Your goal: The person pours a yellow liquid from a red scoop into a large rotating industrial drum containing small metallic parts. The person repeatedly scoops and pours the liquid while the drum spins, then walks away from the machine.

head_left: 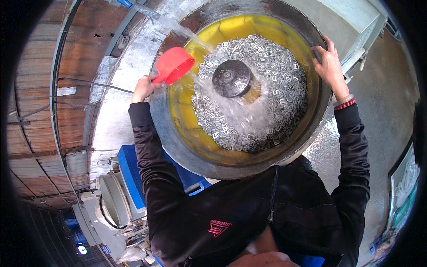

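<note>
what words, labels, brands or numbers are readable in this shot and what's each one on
Black jacket, chest: pink lettering beside a pink emblem; I'm not copying its wording.
Small blue panel, lower left: pale marks, too small to read.
Red scoop and metal tub: no writing visible.

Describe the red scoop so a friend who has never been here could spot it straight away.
Start with the large round metal tub, whose yellow lining surrounds a heap of small grey metal buckles. At the picture's left side of the tub, the person's left hand holds the scoop by its handle. Its bright red cup stands out against the yellow and grey.
</note>
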